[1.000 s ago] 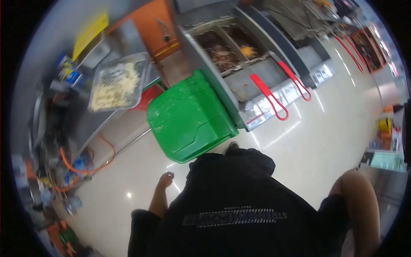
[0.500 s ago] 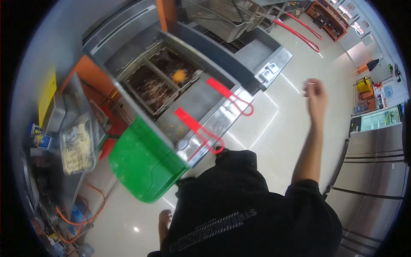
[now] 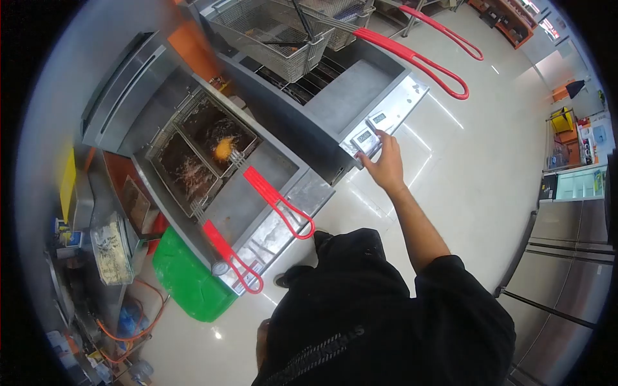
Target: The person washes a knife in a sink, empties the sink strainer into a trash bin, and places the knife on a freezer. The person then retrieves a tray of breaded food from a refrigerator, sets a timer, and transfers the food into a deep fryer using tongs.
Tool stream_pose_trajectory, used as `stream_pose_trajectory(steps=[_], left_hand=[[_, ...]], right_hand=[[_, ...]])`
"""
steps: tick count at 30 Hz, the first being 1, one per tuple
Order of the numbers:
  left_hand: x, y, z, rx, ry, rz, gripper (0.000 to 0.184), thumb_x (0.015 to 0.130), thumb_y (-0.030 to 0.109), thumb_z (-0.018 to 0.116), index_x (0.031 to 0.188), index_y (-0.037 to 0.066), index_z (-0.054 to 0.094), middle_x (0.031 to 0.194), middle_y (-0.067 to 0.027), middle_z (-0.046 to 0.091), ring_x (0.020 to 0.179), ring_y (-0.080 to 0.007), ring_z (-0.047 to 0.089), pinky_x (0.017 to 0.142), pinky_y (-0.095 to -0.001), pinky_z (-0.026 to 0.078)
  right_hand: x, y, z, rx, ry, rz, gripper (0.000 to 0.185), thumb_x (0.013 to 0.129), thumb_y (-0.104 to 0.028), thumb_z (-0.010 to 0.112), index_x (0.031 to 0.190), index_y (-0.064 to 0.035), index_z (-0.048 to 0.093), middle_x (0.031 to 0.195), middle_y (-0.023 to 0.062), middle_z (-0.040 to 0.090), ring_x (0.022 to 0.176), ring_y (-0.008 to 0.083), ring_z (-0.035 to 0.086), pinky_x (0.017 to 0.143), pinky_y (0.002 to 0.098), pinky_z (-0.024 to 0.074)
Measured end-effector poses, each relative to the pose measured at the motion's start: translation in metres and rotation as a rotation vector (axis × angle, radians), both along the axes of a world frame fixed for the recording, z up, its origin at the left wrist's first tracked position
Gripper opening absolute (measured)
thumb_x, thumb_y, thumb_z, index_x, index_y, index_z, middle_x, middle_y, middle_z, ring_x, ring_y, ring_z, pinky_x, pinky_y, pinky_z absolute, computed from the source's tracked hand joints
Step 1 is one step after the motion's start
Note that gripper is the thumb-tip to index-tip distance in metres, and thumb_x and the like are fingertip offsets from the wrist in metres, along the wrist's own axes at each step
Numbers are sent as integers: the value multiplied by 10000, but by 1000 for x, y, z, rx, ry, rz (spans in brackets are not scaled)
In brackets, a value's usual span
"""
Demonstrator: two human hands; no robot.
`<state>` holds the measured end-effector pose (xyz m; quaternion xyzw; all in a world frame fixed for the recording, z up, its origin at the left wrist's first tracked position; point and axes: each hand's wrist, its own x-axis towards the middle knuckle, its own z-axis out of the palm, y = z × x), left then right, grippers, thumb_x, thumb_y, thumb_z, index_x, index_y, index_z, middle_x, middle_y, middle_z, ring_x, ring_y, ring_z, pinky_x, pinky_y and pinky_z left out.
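Observation:
My right hand [image 3: 385, 166] is at the front panel [image 3: 402, 106] of the farther fryer, thumb and fingers closed around the ends of a small digital timer [image 3: 365, 136]. A second timer [image 3: 379, 118] sits just beyond it. Only a sliver of my left hand [image 3: 262, 338] shows beside my black shirt, its fingers hidden. In the nearer fryer, two baskets with red handles [image 3: 277, 201] [image 3: 230, 257] sit in dark, bubbling oil [image 3: 193, 167]. Something orange [image 3: 224, 148] floats in the right one.
Wire baskets [image 3: 277, 48] with long red handles [image 3: 418, 59] rest over the farther fryer. A green bin [image 3: 187, 276] stands by the nearer fryer's left corner. At left is a tray of pale shreds [image 3: 111, 249]. Steel refrigerator doors [image 3: 566, 257] are at right.
My right hand has reached forward and left from over the floor and taken hold of the timer. The view has shifted toward the fryers, and my left hand has mostly slipped behind my shirt.

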<state>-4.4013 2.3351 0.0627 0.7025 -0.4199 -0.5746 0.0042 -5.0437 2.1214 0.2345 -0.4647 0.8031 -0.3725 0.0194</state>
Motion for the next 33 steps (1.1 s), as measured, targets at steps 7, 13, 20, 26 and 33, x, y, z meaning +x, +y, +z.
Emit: stream_pose_trajectory(steps=[7, 13, 20, 26, 33], left_hand=[[-28, -9, 14, -15, -12, 9, 205, 900, 176, 459, 1026, 69, 581, 878, -65, 618, 712, -208, 592, 540, -328, 473], [-30, 4, 9, -25, -14, 21, 207, 901, 177, 458, 1026, 67, 580, 880, -67, 619, 717, -208, 593, 544, -328, 476], [-30, 10, 3, -37, -19, 33, 209, 902, 179, 456, 1027, 65, 579, 882, -69, 619, 722, -208, 594, 549, -327, 478], [-29, 17, 6, -34, -32, 27, 211, 904, 180, 455, 1028, 63, 579, 885, -70, 619, 727, -209, 596, 553, -327, 481], [-26, 21, 6, -44, -22, 21, 213, 905, 181, 453, 1029, 61, 578, 887, -72, 620, 732, -209, 597, 558, -327, 484]], right_hand=[[-24, 3, -10, -152, -80, -41, 482, 757, -218, 697, 1149, -7, 511, 1025, 173, 550, 972, 321, 508, 841, 400, 418], [-73, -17, -11, -124, 154, 14, 402, 748, -184, 699, 1101, -48, 561, 1027, 167, 564, 945, 325, 523, 846, 396, 420], [-76, -17, -18, -180, 183, 103, 308, 711, -195, 733, 954, -33, 634, 999, 159, 583, 924, 330, 544, 806, 381, 457], [-82, -23, -19, -51, 158, 81, 258, 690, -239, 732, 817, -25, 666, 944, 159, 591, 898, 319, 550, 786, 383, 469], [-76, -25, -11, 19, 178, 55, 259, 693, -261, 713, 790, -28, 659, 866, 150, 590, 877, 311, 553, 756, 395, 469]])
